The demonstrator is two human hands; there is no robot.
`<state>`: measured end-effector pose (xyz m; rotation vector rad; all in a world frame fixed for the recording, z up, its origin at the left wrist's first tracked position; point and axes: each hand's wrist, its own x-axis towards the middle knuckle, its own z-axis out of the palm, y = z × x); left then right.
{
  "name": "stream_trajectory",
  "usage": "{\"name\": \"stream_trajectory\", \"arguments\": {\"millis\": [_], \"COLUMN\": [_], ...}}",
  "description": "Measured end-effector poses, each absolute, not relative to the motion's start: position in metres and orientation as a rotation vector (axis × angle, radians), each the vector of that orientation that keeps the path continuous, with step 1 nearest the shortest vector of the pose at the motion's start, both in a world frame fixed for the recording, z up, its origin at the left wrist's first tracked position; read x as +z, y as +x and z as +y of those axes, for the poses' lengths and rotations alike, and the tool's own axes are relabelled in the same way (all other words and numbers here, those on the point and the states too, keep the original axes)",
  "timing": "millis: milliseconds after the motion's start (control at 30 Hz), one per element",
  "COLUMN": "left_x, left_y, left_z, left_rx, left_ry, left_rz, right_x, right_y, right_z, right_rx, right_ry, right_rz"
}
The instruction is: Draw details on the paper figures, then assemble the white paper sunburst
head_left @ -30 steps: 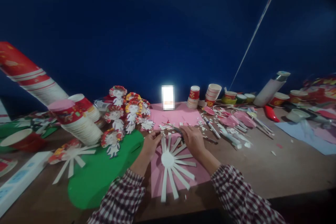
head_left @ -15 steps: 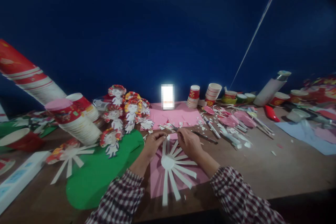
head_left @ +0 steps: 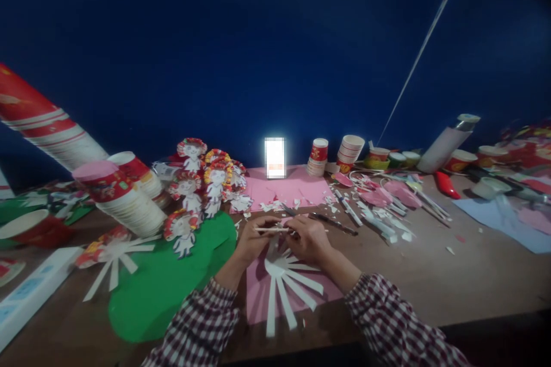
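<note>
In front of me, a white paper cup cut into strips (head_left: 276,268) lies splayed like a sun on a pink sheet (head_left: 257,304). Above its far side my left hand (head_left: 255,241) is closed, its thumb and fingers pinching a thin pale strip (head_left: 271,230). The strip runs level across to my right hand (head_left: 310,239), whose curled fingers close on its other end. Whether the strip belongs to the cup cannot be made out. A grey pointed tip (head_left: 289,211) shows just beyond the right fingers; I cannot tell if it is held. My hands cover the cup's far strips.
Left are a green sheet (head_left: 150,304), paper dolls (head_left: 184,241), stacked paper cups (head_left: 129,209) and a white power strip (head_left: 32,284). Paper scraps, a black pen (head_left: 336,225) and a white-and-dark pen (head_left: 350,210) lie ahead right. Farther right is a red object (head_left: 446,184).
Both hands have come slightly closer together and turned, and a thin pale strip now shows level between them. The cup's far side is tilted up and more covered. The table items have stayed put.
</note>
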<state>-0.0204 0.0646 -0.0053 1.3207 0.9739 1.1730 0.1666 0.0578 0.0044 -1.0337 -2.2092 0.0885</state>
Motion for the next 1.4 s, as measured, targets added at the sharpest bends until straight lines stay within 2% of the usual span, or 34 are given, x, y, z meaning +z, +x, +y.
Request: {"name": "stream_trajectory", "arguments": {"millis": [367, 600, 1100, 1400], "left_x": [0.011, 0.006, 0.001, 0.004], "left_y": [-0.016, -0.012, -0.012, -0.007], "left_z": [0.056, 0.053, 0.05, 0.048], "left_rx": [1.186, 1.164, 1.198, 1.207], "left_ry": [1.369, 1.43, 1.877, 1.702], "left_rz": [0.869, 0.906, 1.104, 1.168], "right_x": [0.011, 0.011, 0.008, 0.012], "right_y": [0.171, 0.172, 0.165, 0.164], "right_z": [0.052, 0.052, 0.049, 0.046], "right_rx": [0.075, 0.033, 0.014, 0.084], "right_ry": [-0.875, -0.886, -0.961, -0.969], "right_rz": [-2.169, -2.186, -2.217, -2.194]}}
